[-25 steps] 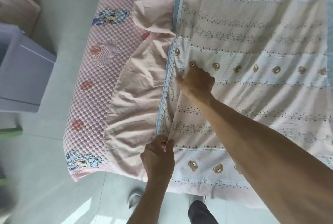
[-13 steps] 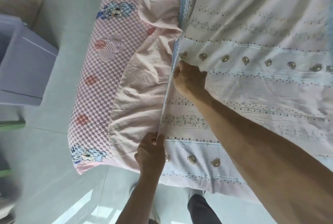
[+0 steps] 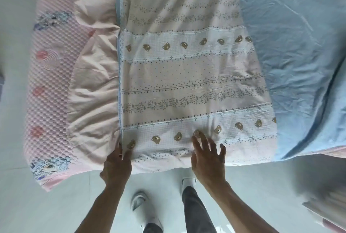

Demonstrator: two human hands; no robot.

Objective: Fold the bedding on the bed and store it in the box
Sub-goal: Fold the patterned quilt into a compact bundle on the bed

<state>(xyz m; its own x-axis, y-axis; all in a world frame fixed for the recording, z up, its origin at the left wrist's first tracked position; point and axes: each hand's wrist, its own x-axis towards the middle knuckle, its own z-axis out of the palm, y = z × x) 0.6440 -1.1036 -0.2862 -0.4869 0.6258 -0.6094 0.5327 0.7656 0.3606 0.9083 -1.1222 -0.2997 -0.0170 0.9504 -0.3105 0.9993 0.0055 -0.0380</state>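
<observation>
The bear-print quilt (image 3: 187,83) lies folded lengthwise on the bed (image 3: 52,75). Its near left corner is pinched by the left hand (image 3: 117,165), anchoring the edge, while the right hand (image 3: 207,159), fingers spread open, is laid just beside to flatten the fold.

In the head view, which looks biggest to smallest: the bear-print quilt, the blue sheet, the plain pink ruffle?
1. White bear-print quilt, largest.
2. Wrinkled blue sheet, though cut off by the frame.
3. Plain pink ruffled fabric, smallest.
</observation>
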